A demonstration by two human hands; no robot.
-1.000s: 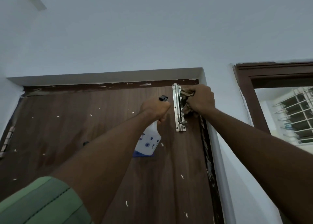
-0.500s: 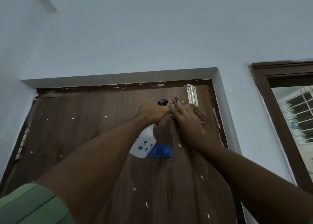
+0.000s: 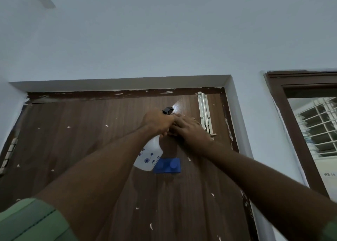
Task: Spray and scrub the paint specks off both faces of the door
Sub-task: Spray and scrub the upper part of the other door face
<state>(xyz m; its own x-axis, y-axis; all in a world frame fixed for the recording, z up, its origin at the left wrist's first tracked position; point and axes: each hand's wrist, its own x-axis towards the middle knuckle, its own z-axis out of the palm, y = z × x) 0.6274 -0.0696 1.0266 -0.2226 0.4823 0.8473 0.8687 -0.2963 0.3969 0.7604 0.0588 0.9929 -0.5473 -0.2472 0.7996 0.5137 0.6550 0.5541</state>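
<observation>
The spray bottle [image 3: 149,156], white with small blue flower prints, sits at frame centre, long axis tilted, black nozzle toward the upper right. The left hand [image 3: 158,121] grips its neck. The right hand [image 3: 189,128] lies flat on the brown door [image 3: 73,140]. "WS 14" is readable on a paper [image 3: 330,175] at the right edge.

A brown wood-grain door [image 3: 91,149], shut and dotted with white paint specks [image 3: 106,126], is wetted near its top by a white spray bottle [image 3: 148,156].

Blue hook plate [image 3: 167,166], barred window [image 3: 317,129]
</observation>
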